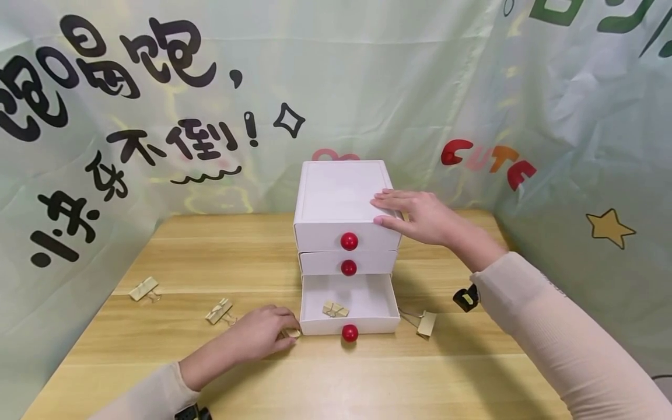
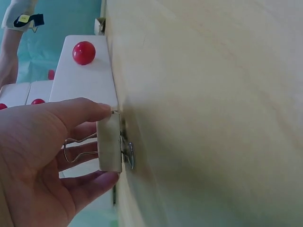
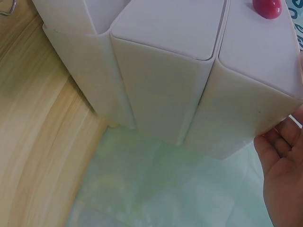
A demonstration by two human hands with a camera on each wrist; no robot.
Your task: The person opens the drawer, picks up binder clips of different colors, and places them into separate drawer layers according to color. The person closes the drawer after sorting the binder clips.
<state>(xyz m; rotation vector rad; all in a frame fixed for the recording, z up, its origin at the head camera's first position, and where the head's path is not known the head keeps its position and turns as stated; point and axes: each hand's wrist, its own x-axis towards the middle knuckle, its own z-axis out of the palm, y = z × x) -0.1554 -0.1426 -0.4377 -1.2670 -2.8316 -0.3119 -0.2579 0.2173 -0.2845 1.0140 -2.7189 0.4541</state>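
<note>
A white three-tier drawer box (image 1: 341, 192) with red knobs stands on the table. Its bottom drawer (image 1: 349, 326) is pulled out, and one gold binder clip (image 1: 335, 309) lies inside. By that drawer's left front corner, my left hand (image 1: 257, 332) pinches another binder clip (image 2: 109, 144) between thumb and fingers, close to the tabletop. The clip's wire handles stick out on both sides. My right hand (image 1: 420, 216) rests on the top right edge of the box with its fingers extended; the right wrist view shows only part of it at the box's edge.
Two more binder clips (image 1: 143, 289) lie on the wooden table (image 1: 210, 251) to the left, the nearer one (image 1: 218, 311) closer to my left hand. Another clip (image 1: 426, 324) lies just right of the drawer. A printed cloth (image 1: 367, 76) hangs behind the table.
</note>
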